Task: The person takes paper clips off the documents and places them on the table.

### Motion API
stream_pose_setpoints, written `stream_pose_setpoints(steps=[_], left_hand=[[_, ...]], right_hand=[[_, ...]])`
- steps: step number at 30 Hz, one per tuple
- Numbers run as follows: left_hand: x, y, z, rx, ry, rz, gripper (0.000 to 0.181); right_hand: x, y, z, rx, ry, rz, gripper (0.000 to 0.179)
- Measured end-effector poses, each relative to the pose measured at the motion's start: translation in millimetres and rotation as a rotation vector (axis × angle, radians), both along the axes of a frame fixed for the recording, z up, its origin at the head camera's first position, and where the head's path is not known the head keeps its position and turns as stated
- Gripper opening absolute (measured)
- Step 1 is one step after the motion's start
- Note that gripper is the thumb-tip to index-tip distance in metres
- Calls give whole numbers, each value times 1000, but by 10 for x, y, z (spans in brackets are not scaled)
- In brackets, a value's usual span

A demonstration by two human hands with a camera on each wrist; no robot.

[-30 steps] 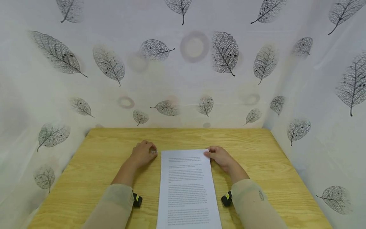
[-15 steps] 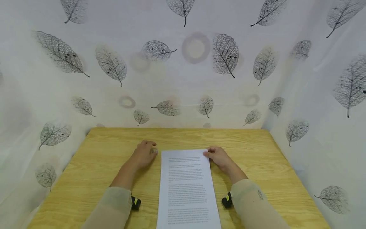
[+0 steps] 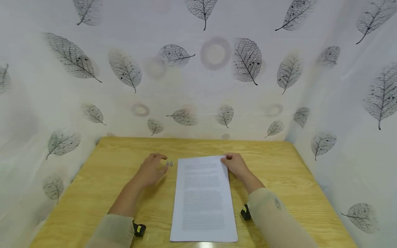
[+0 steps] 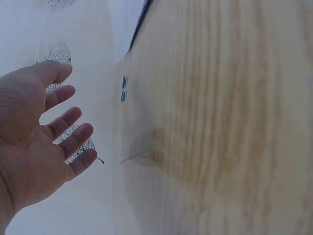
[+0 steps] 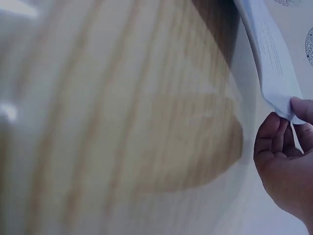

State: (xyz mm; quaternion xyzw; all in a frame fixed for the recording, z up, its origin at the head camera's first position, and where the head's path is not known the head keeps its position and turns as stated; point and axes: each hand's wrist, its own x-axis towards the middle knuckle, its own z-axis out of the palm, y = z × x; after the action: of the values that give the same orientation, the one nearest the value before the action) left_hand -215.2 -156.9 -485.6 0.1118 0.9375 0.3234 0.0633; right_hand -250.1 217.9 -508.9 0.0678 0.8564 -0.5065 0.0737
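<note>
A stack of printed paper sheets lies lengthwise on the table, with dark lines of text on the top sheet. My right hand pinches its far right corner between thumb and fingers; in the right wrist view the thumb sits on top of the paper and that end is raised. My left hand is off to the left of the stack, fingers spread and holding nothing. Just beyond its fingertips, two small bluish oblong pieces lie side by side on the wood, between this hand and the paper.
The wood-grain table meets a pale curtain printed with leaves at its back and sides. A black wrist camera is worn below the left hand, another black wrist camera below the right.
The paper stack has slid away from the person with the right hand, bringing its near edge into view. The left hand has opened and drawn back from the two small pieces, leaving them on the table.
</note>
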Motion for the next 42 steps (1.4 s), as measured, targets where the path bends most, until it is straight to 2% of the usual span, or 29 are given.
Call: stream_pose_setpoints(steps=[8,17,26,37,42], left_hand=[[115,72,22,23,21,3,46],[174,127,13,34,28,-2,42],[196,126,-12,33,13,-4,39],[245,113,-23,32,0,9,37],[230,134,65,-1,60,2,36]], right_hand=[[-179,-14,32,248,89,60,33],[-202,18,20,456,62,124,24],[-178,51,19,497,19,159,33],[-164,54,-10,478,3,198,23],[-112,130,85,434,-1,188,30]])
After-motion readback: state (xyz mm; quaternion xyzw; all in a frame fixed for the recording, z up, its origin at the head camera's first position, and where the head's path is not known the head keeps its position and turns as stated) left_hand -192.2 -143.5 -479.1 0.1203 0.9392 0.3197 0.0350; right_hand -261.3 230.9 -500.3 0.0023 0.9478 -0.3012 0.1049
